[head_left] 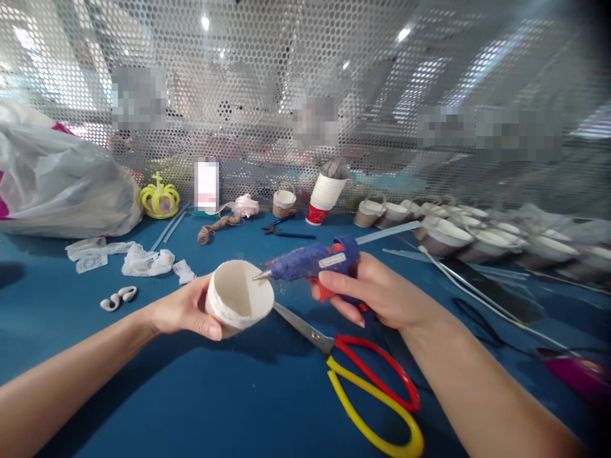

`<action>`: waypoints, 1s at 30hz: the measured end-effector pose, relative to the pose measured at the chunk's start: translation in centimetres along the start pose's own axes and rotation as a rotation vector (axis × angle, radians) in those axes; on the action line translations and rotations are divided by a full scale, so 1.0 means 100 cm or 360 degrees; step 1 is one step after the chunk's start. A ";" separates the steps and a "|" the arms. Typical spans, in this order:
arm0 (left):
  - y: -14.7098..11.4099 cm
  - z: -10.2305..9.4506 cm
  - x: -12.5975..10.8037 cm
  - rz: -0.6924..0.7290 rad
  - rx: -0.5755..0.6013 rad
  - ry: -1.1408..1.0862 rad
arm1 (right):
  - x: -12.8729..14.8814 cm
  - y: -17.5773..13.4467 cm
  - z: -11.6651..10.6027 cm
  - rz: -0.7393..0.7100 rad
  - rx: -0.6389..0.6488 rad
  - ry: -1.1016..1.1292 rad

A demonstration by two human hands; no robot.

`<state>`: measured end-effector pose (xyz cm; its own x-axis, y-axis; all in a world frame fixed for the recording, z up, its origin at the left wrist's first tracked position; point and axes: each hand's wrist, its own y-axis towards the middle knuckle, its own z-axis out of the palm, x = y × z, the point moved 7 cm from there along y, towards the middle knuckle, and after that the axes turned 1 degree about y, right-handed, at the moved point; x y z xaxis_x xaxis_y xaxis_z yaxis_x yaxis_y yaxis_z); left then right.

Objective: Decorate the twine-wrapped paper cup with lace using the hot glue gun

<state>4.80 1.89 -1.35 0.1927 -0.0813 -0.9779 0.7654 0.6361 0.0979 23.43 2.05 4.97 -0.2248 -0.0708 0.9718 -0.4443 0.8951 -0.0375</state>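
Observation:
A small cup [238, 296] with a white band around its rim is tilted so its opening faces me, and my left hand [188, 312] grips it from the left side. My right hand [365, 289] is wrapped around a blue glue gun [305, 262] with an orange-red trigger. The gun's metal nozzle points left and lies over the cup's far right rim; whether it touches cannot be made out. A clear glue stick [387, 233] juts from the gun's back. Below both hands, scissors [315, 336] with one red and one yellow handle lie on the table.
Several small handled cups [443, 232] line the right, near a dark phone [491, 289]. Stacked paper cups [325, 194], pliers [286, 230], twine [214, 227] and a yellow crown-like piece [160, 196] stand or lie behind. White lace [147, 259] and a plastic bag [62, 172] are left.

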 end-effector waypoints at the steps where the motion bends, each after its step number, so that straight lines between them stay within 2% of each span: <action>1: 0.000 0.000 0.000 -0.0003 0.0001 -0.0006 | 0.002 -0.001 0.000 -0.0010 0.0003 -0.0008; 5: 0.001 0.000 -0.001 -0.0005 -0.0004 -0.0024 | 0.005 -0.002 -0.004 -0.0054 -0.0027 0.0037; 9: 0.000 0.000 -0.001 0.0002 -0.0018 -0.0023 | 0.000 -0.001 0.000 0.0015 0.0065 0.0096; 14: -0.001 0.000 0.002 -0.0038 -0.0010 0.0034 | -0.007 0.003 0.000 0.0047 0.0007 0.0449; 17: -0.002 -0.001 0.003 -0.0038 -0.0025 0.0058 | -0.014 0.006 0.008 0.0124 0.0094 0.0500; 21: 0.000 -0.003 0.001 0.0003 -0.0044 0.0075 | -0.013 0.005 0.014 0.0115 0.0198 0.0379; 24: 0.002 -0.008 -0.004 0.0047 -0.0125 0.0160 | -0.003 0.001 0.004 0.0006 0.0028 0.0136; 27: 0.002 -0.011 -0.010 0.0088 -0.0222 0.0426 | 0.011 -0.005 -0.005 -0.0108 -0.0167 -0.0219; 30: 0.000 -0.011 -0.014 0.0108 -0.0267 0.0674 | 0.019 -0.009 -0.006 -0.0144 -0.0177 -0.0443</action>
<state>3.92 2.84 -0.21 -0.0556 0.2632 -0.9631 0.6432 0.7472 0.1670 23.90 1.33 6.99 -0.4243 -0.2567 0.8684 -0.3793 0.9212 0.0870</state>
